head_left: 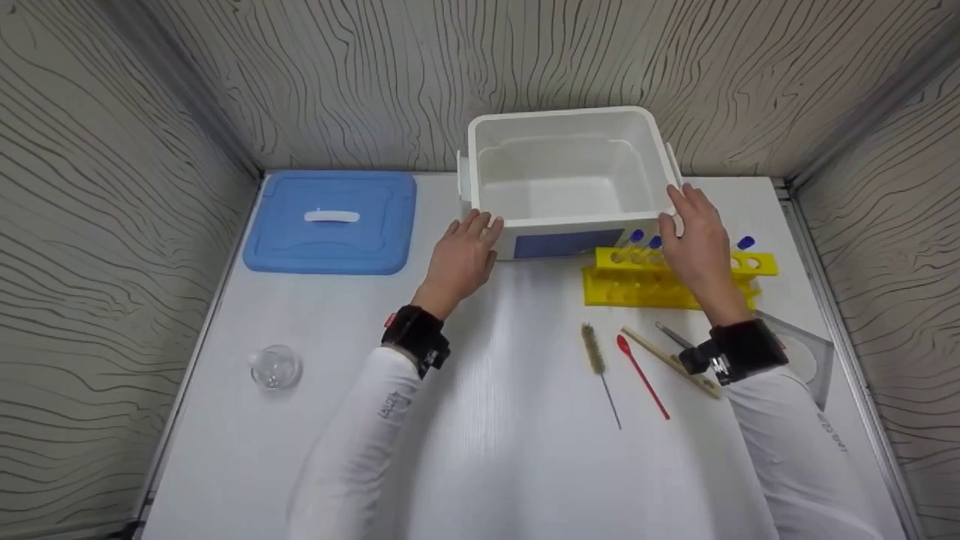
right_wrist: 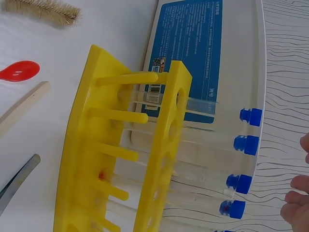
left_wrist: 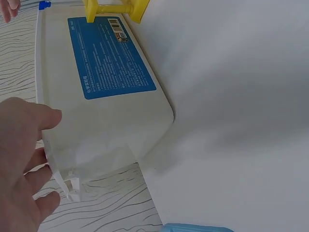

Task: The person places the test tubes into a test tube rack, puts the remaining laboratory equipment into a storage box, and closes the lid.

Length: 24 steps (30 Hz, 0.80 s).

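A white plastic box (head_left: 551,196) with a blue printed label (left_wrist: 113,58) stands uncovered against the back wall. My left hand (head_left: 461,259) is at its front left corner, fingers spread loosely along the rim and thumb before the front wall. Beside the front right corner is my right hand (head_left: 697,240), fingers extended near the rim; in the right wrist view its fingertips (right_wrist: 298,193) show only at the edge. Under that hand stands a yellow test tube rack (right_wrist: 161,150) holding several clear tubes with blue caps (right_wrist: 246,145), partly hidden by the hand in the head view.
A blue lid (head_left: 330,244) with a white handle lies left. Nearer sits a small glass vessel (head_left: 275,367). Before the rack lie a test tube brush (head_left: 594,352), red spoon (head_left: 637,367), wooden clamp (head_left: 652,349) and metal tool (head_left: 671,332). A grey-edged sheet (head_left: 821,360) is partly behind the right sleeve.
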Motion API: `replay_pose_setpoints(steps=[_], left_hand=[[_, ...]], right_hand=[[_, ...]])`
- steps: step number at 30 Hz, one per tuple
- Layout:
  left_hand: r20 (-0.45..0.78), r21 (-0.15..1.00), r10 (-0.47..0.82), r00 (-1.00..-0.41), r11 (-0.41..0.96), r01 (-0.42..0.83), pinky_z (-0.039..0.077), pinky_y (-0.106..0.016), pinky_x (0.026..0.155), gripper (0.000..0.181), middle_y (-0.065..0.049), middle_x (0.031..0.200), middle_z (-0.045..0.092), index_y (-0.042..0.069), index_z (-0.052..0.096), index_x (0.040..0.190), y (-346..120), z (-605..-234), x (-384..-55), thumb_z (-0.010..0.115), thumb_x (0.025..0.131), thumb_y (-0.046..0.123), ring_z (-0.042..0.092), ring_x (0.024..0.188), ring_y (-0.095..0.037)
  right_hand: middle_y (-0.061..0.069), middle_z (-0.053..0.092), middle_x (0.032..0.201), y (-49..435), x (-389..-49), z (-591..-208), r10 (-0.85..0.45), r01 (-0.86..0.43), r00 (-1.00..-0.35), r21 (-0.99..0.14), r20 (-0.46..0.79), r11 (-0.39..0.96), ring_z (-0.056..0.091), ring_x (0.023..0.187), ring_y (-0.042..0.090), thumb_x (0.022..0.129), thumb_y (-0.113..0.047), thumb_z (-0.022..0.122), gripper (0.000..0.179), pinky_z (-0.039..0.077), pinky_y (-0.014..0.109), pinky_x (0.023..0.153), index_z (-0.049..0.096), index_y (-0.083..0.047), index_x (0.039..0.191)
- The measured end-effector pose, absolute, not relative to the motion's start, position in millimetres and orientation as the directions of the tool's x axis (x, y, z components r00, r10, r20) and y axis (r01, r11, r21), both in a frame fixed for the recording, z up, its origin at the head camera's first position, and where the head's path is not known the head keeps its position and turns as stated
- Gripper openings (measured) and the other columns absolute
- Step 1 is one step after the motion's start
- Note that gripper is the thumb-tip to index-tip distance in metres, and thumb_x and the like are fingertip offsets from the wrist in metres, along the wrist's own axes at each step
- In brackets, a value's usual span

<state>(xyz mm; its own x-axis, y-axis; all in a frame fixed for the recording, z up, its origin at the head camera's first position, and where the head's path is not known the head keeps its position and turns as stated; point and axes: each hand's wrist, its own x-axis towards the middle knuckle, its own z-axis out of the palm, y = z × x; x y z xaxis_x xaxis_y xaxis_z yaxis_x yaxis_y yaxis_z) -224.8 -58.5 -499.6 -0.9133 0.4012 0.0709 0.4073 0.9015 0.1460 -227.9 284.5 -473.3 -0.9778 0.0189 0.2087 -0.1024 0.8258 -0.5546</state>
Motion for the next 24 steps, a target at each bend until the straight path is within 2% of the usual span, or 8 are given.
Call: replay_pose_setpoints(steps=[6, 14, 24], left_hand=[[0.105, 0.189, 0.384, -0.917, 0.898, 0.398, 0.042, -0.052, 0.124, 0.051, -0.016, 0.158, 0.053, 0.008, 0.052, 0.155, -76.6, -502.9, -219.9, 0.061, 0.106, 0.019, 0.046, 0.152, -0.035], [0.158, 0.270, 0.377, -0.913, 0.873, 0.407, 0.042, -0.055, 0.123, 0.049, -0.019, 0.156, 0.055, 0.006, 0.054, 0.152, -96.1, -506.6, -210.8, 0.062, 0.105, 0.015, 0.048, 0.151, -0.038], [0.238, 0.248, 0.348, -0.907, 0.881, 0.403, 0.050, -0.056, 0.116, 0.045, -0.019, 0.149, 0.060, 0.005, 0.060, 0.146, -114.6, -510.3, -200.4, 0.065, 0.103, 0.014, 0.055, 0.144, -0.039]], right_hand=[[0.030, 0.035, 0.166, 274.8, -236.1, -471.2, -0.018, -0.112, -0.985, -0.546, 0.174, 0.830, 0.030, 0.157, 0.050, 0.109, -0.018, 0.051, 0.052, 0.026, 0.066, 0.127, 0.044, 0.000, 0.158], [0.031, 0.027, 0.169, 262.8, -248.3, -471.8, -0.082, -0.102, -0.995, -0.522, 0.062, 0.847, 0.024, 0.158, 0.051, 0.110, -0.024, 0.048, 0.057, 0.024, 0.068, 0.126, 0.037, 0.000, 0.161], [0.033, 0.013, 0.172, 248.0, -270.4, -472.5, -0.128, -0.040, -0.981, -0.502, -0.144, 0.864, 0.014, 0.161, 0.051, 0.111, -0.030, 0.045, 0.065, 0.016, 0.066, 0.129, 0.025, 0.002, 0.164]])
